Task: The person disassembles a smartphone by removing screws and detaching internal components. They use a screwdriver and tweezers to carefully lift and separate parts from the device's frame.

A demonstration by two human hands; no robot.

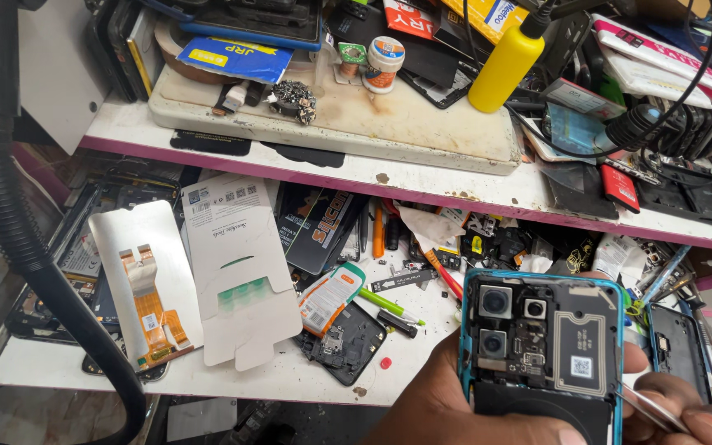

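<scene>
- My left hand (447, 404) is wrapped around an opened phone (541, 350) with a teal frame, back cover off, held upright at the lower right of my view, in front of the cluttered surface (422, 363).
- Inside the phone I can see three camera lenses on the left side and a dark plate with a coil outline on the right.
- My right hand (690, 412) is pinched closed on a thin pair of metal tweezers (648, 406), whose tip sits at the phone's right edge; I cannot tell whether it touches the frame.
- On the surface to the left lies a silver display panel (138, 272) with an orange flex cable (154, 317), and just beside it a white cardboard sleeve (241, 272).
- Near the middle lie a white and orange packet (331, 297), a dark phone board (346, 344), a green pen (389, 305) and a small red cap (386, 363).
- On the shelf (315, 161) above stands a yellow bottle (504, 66) beside a stained white mat (389, 115).
- A black ribbed hose (10, 222) curves down the left side.
</scene>
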